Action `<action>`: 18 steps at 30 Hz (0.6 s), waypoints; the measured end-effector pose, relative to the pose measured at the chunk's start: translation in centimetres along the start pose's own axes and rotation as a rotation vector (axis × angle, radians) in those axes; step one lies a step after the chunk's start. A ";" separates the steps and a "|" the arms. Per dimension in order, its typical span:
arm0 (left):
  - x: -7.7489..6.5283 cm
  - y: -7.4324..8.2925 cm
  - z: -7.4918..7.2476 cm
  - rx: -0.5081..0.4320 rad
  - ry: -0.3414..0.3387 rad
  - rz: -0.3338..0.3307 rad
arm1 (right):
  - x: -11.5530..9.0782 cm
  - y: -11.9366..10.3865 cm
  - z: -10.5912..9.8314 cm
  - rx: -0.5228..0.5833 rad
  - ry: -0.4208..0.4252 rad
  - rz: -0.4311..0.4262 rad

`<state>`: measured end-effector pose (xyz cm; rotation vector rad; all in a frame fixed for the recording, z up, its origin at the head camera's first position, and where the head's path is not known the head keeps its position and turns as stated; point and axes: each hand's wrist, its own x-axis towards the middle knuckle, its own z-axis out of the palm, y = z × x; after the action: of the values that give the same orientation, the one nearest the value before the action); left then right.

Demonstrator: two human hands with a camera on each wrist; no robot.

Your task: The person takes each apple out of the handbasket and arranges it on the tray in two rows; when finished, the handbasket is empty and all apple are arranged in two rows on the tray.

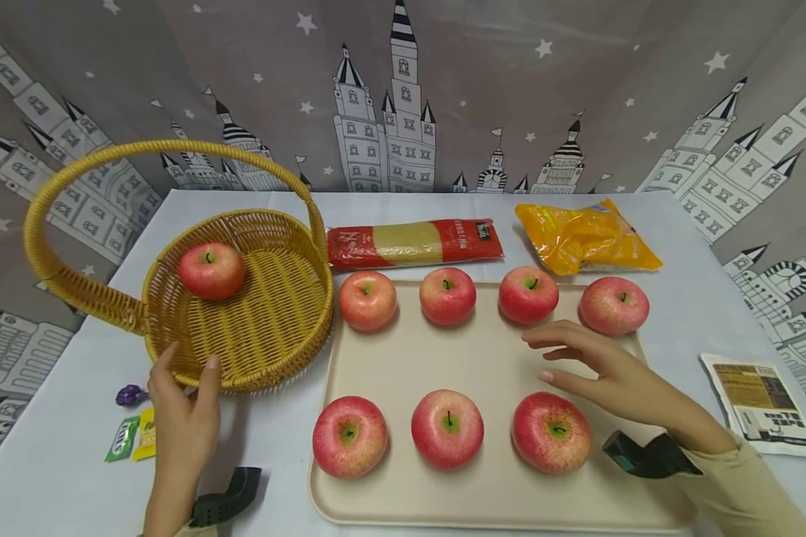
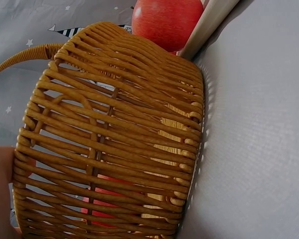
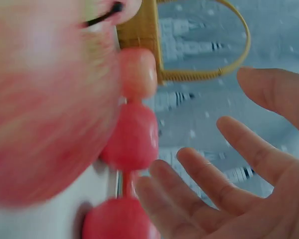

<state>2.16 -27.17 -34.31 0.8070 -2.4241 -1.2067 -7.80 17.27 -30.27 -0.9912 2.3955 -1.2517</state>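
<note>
My left hand [image 1: 184, 418] is at the near rim of a yellow woven basket [image 1: 295, 358], thumb and fingers extended over the edge. In the left wrist view, part of that hand [image 2: 1, 186] meets the rim at the left border. One red apple [image 1: 212, 271] lies in the basket's left side. My right hand [image 1: 614, 377] hovers over the right part of a beige tray [image 1: 436, 358], fingers spread and nothing in them. Several apples sit on the tray: a back row including the rightmost apple [image 1: 614, 305], and three in front, one [image 1: 551, 432] closest to this hand.
Behind the tray lie a red noodle packet [image 1: 413, 243] and an orange bag [image 1: 587, 237]. A white pouch [image 1: 762, 403] is at the right. Small green [image 1: 122, 438] and yellow wrappers [image 1: 145, 434] and a purple candy [image 1: 130, 395] lie left. The basket's handle [image 1: 175, 147] arches high.
</note>
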 end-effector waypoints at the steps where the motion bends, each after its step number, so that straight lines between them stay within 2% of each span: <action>1: 0.0 0.0 0.0 0.000 0.002 0.000 | 0.6 -0.2 0.0 0.014 -0.023 0.007; 6: 0.0 0.0 -0.1 -0.006 0.004 0.007 | 4.2 -1.5 0.4 0.089 -0.143 0.077; 8: 0.0 0.0 0.0 -0.009 0.000 0.014 | 5.8 -2.2 0.8 0.091 -0.177 0.079; 18: 0.1 0.0 0.2 0.017 -0.006 -0.014 | 15.6 -5.8 3.9 0.145 -0.245 -0.090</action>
<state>1.97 -27.12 -34.41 0.8272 -2.4410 -1.1967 -14.63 2.06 -26.76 -1.1460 2.0664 -1.2354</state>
